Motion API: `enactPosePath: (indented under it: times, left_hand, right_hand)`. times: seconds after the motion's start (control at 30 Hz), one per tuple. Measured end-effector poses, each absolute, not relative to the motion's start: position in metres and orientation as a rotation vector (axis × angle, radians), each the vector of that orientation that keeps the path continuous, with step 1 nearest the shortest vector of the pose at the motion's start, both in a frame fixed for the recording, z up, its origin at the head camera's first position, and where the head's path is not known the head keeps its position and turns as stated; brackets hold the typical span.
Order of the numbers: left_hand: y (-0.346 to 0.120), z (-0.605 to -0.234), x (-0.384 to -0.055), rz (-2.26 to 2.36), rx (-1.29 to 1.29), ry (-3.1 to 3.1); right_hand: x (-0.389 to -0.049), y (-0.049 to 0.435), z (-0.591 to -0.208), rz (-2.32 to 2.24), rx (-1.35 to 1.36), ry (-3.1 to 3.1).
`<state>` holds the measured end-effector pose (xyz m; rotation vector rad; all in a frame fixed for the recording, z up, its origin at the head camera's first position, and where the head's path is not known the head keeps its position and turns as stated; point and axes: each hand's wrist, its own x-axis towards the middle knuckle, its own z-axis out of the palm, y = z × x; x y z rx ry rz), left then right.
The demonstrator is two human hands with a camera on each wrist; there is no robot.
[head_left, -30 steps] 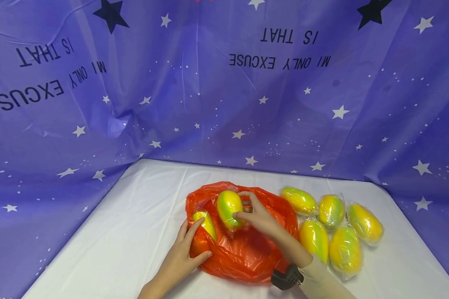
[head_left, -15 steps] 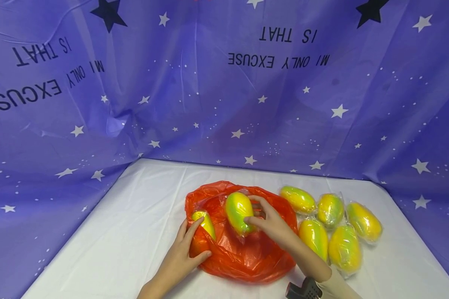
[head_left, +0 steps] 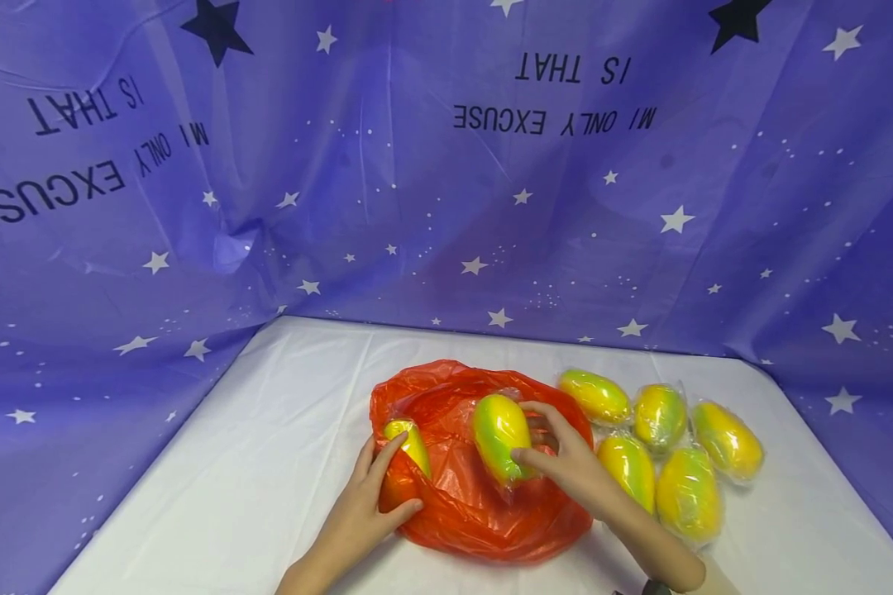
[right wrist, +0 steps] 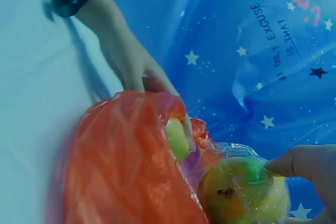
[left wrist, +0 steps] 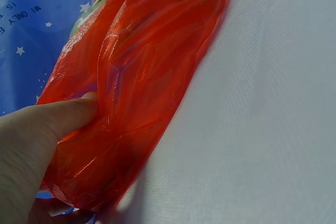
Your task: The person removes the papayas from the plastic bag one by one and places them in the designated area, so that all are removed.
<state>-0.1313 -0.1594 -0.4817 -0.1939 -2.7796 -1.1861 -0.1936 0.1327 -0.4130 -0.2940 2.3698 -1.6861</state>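
A yellow-green mango [head_left: 500, 434] in clear plastic wrap is gripped by my right hand [head_left: 569, 459], thumb on the near side and fingers at the far side. It hangs over the mouth of a red plastic bag [head_left: 491, 525]. My left hand [head_left: 360, 508] holds the bag's left side. In the left wrist view the left thumb presses on the red plastic, with the other fingers mostly hidden beneath. Another mango [head_left: 417, 450] shows inside the bag beside the left fingers. The right wrist view shows a dark mark on the held mango [right wrist: 231, 190].
Several wrapped mangoes [head_left: 688, 496] lie grouped right of the bag, close to my right forearm. Everything stands on a white-covered table [head_left: 268, 463]. A purple starry curtain [head_left: 387, 182] hangs behind and along both sides.
My right hand has moved rightward and slightly toward me with the mango, from above the bag's middle to its right part. The left hand and the bag stay nearly still.
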Motion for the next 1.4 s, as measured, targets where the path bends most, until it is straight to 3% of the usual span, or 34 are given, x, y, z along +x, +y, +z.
enactPosePath:
  times: [1.4]
  left_hand:
    - [-0.159, -0.482, -0.132, -1.186, -0.191, -2.786]
  right_hand:
    - [-0.161, 0.212, -0.397, -1.674, -0.160, 2.541]
